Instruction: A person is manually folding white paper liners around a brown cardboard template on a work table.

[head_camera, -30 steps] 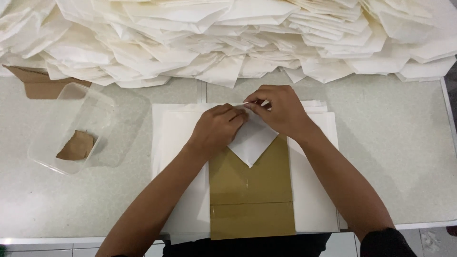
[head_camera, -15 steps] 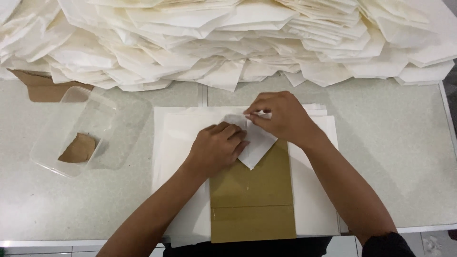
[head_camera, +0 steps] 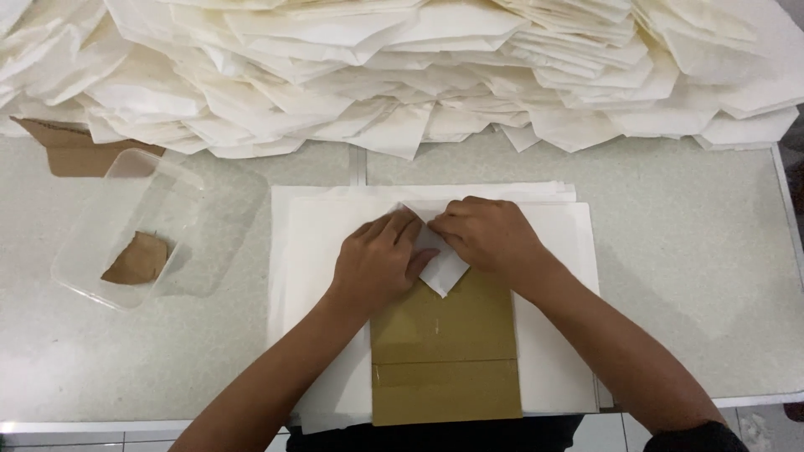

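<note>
Both hands pressing a paper fold over the cardboard template

I see my left hand point(head_camera: 377, 261) and right hand point(head_camera: 486, 238) flat, fingers closed on the folded white sheet point(head_camera: 441, 268) atop the brown cardboard point(head_camera: 444, 351); uneven pressure could skew the crease, I judge.

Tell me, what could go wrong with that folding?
The left hand and right hand press a white paper sheet over a brown cardboard template; if the template slips, the fold may come out crooked. Hard pressing might tear the thin paper.
</note>
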